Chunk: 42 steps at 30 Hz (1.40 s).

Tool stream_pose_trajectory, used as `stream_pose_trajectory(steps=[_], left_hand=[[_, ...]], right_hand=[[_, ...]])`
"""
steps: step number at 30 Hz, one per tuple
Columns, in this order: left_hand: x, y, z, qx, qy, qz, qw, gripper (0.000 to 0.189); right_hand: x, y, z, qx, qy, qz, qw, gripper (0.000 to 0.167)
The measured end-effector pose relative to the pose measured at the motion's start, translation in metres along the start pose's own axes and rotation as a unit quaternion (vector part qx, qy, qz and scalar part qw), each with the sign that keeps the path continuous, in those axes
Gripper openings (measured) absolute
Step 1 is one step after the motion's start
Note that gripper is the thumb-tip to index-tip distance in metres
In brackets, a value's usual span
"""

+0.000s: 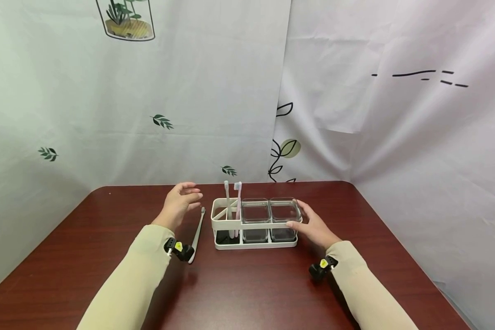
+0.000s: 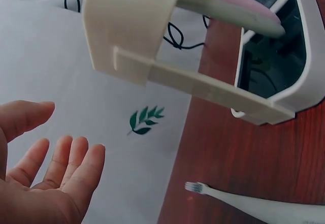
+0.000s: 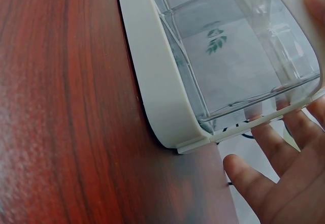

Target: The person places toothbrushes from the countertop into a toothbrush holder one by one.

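Note:
A white toothbrush holder [image 1: 227, 225] stands upright on the table. Its left section has a white toothbrush [image 1: 228, 199] and a pink toothbrush [image 1: 239, 198] leaning in it, heads up; two clear cups [image 1: 255, 213] fill the sections to the right. My right hand [image 1: 315, 227] grips the holder's right end, thumb on the front rim and fingers along the side. Left of the holder, my left hand [image 1: 179, 204] hovers with relaxed fingers, thumb apart, holding nothing. Beneath and beside it, another white toothbrush [image 1: 197, 233] lies on the table, its head pointing away from me.
The dark red wooden table [image 1: 247, 293] ends at the back against a pale curtain [image 1: 214, 91] printed with leaves. More curtain hangs along both sides. Small black cameras [image 1: 179, 250] are strapped to both wrists.

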<state>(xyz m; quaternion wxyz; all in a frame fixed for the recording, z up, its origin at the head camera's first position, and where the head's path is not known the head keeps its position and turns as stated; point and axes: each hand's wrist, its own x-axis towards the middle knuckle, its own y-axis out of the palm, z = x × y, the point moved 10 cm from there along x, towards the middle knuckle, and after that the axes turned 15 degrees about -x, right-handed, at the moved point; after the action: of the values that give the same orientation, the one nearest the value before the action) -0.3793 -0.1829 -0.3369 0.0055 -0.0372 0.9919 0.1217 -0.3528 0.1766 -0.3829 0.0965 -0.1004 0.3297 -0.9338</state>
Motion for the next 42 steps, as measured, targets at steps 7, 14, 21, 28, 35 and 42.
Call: stream_pose_trajectory(steps=[7,14,21,28,35,42], left_hand=[[0.005,-0.006,0.009,-0.007,-0.009,-0.005,0.9999,0.046],[0.011,-0.008,0.019,0.027,-0.017,-0.014,0.9994,0.045],[0.015,-0.011,0.031,0.066,-0.03,-0.023,0.9971,0.044],[0.017,-0.014,0.037,0.092,-0.032,-0.031,0.9948,0.043],[0.021,-0.016,0.045,0.102,-0.034,-0.034,0.9936,0.04],[0.027,-0.018,0.051,0.121,-0.035,-0.038,0.9913,0.042]], right_hand=[[0.0,0.0,0.002,0.0,-0.004,0.0,1.0,0.08],[-0.001,0.0,0.0,0.002,0.003,0.002,1.0,0.081],[-0.002,-0.001,0.001,0.005,0.005,0.002,1.0,0.082],[-0.002,-0.001,0.001,0.002,0.008,0.003,1.0,0.082],[-0.003,-0.001,0.003,0.002,0.009,0.002,1.0,0.081],[0.0,0.0,0.003,0.004,0.003,0.001,1.0,0.08]])
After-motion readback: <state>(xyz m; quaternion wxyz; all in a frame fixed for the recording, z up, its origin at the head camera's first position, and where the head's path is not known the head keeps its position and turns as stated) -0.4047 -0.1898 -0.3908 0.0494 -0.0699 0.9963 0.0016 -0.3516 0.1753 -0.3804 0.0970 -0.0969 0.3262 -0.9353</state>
